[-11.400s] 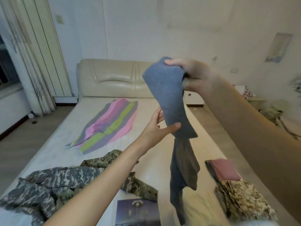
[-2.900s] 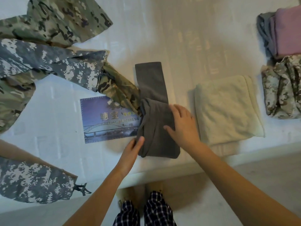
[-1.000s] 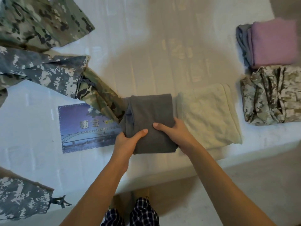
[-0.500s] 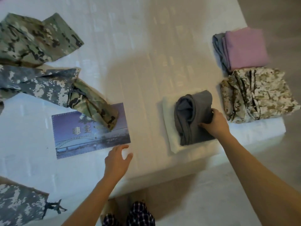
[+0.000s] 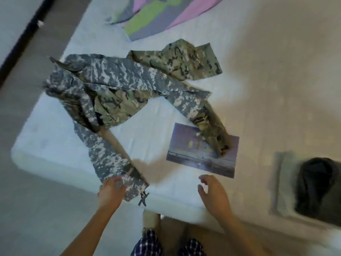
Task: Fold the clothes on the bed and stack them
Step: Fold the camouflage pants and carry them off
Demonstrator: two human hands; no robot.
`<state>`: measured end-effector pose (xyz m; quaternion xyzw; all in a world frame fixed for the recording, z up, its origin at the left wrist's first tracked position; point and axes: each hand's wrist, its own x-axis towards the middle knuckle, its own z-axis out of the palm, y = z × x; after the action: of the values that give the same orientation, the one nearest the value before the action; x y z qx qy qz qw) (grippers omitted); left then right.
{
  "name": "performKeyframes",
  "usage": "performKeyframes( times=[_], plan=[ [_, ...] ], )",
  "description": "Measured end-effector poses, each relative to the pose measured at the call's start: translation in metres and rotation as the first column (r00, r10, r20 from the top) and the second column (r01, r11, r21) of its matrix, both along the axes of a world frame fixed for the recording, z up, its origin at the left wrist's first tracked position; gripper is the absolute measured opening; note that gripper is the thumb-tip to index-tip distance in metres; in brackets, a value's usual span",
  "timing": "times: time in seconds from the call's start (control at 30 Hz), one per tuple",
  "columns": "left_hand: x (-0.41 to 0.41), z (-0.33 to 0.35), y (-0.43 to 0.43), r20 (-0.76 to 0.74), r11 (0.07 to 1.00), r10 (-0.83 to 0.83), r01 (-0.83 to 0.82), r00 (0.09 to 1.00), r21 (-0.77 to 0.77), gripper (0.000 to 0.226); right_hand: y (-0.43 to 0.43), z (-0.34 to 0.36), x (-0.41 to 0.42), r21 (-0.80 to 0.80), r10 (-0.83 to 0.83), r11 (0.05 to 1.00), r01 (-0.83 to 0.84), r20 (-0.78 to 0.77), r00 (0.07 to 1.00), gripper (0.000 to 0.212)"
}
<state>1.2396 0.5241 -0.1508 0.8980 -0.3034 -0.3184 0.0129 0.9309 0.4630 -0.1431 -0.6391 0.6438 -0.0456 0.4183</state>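
Here, left hand (image 5: 110, 194) grips the cuff of the crumpled grey camouflage trousers (image 5: 108, 157); right hand (image 5: 214, 196) hovers, fingers spread, above the white bed (image 5: 149, 139).

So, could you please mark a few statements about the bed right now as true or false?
1. The left hand grips the cuff of the grey camouflage trousers. True.
2. The right hand holds the dark grey garment. False: its fingers are open and hold nothing, near the blue card; the garment lies folded on the cream towel.
3. One end of the green camouflage garment lies across the blue card. True.
4. The striped garment is folded on the cream towel. False: it lies spread out at the far end of the bed.
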Motion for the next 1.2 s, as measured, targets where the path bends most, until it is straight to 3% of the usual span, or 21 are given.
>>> performKeyframes(
  times=[0.13,0.27,0.37,0.43,0.53,0.6,0.67,0.73,0.8,0.83,0.9,0.97,1.03,1.1,1.2],
  plan=[
    [0.070,-0.024,-0.007,-0.008,0.967,0.247,-0.247,0.969,-0.063,0.061,-0.020,-0.027,0.118,0.132,0.227,0.964,-0.230,0.036,0.973,0.042],
    [0.123,-0.058,-0.034,-0.259,0.825,0.510,-0.551,0.820,-0.121,0.082,-0.041,-0.064,0.216,0.203,0.302,0.930,-0.307,0.057,0.952,0.063],
    [0.142,-0.075,-0.052,-0.418,0.763,0.546,-0.637,0.726,-0.108,0.082,-0.048,-0.085,0.274,0.252,0.263,0.925,-0.283,0.110,0.958,0.077],
    [0.149,-0.075,-0.058,-0.371,0.817,0.482,-0.560,0.794,-0.135,0.058,-0.052,-0.087,0.308,0.192,0.213,0.950,-0.244,0.169,0.962,0.081],
    [0.143,-0.058,-0.055,-0.313,0.910,0.174,-0.274,0.934,-0.312,0.020,-0.070,-0.070,0.346,0.135,0.014,0.989,-0.051,0.261,0.965,0.094],
    [0.118,-0.036,-0.050,-0.367,0.901,-0.001,-0.159,0.930,-0.403,0.012,-0.092,-0.059,0.344,0.114,-0.043,0.993,0.022,0.191,0.981,0.101],
    [0.111,-0.012,-0.044,-0.475,0.904,-0.111,-0.109,0.873,-0.413,0.005,-0.114,-0.038,0.340,0.137,0.025,0.989,-0.049,0.171,0.985,0.087],
    [0.118,0.012,-0.042,-0.594,0.930,-0.108,-0.131,0.797,-0.345,0.001,-0.127,-0.003,0.333,0.142,0.154,0.972,-0.186,0.210,0.965,0.052],
    [0.141,0.035,-0.053,-0.762,0.907,0.078,-0.363,0.643,-0.214,0.018,-0.129,0.037,0.322,0.105,0.189,0.968,-0.228,0.288,0.939,0.027],
    [0.158,0.043,-0.062,-0.845,0.825,0.226,-0.556,0.484,-0.099,0.032,-0.128,0.056,0.315,0.087,0.185,0.970,-0.226,0.336,0.924,0.020],
    [0.194,0.050,-0.080,-0.901,0.518,0.426,-0.839,0.083,0.167,0.067,-0.123,0.092,0.296,0.105,0.167,0.968,-0.228,0.410,0.897,0.015],
    [0.221,0.048,-0.095,-0.874,0.313,0.466,-0.898,-0.139,0.309,0.096,-0.112,0.124,0.277,0.188,0.157,0.945,-0.268,0.457,0.875,0.017],
    [0.230,0.037,-0.109,-0.857,0.211,0.426,-0.889,-0.290,0.406,0.099,-0.101,0.147,0.258,0.265,0.189,0.900,-0.347,0.481,0.856,0.020],
    [0.227,0.024,-0.118,-0.837,0.116,0.407,-0.888,-0.365,0.444,0.074,-0.085,0.156,0.237,0.315,0.259,0.857,-0.408,0.422,0.869,0.022],
    [0.219,0.002,-0.119,-0.788,0.172,0.561,-0.896,-0.253,0.410,0.016,-0.067,0.148,0.200,0.458,0.329,0.795,-0.398,0.226,0.917,0.031]
  ],
)
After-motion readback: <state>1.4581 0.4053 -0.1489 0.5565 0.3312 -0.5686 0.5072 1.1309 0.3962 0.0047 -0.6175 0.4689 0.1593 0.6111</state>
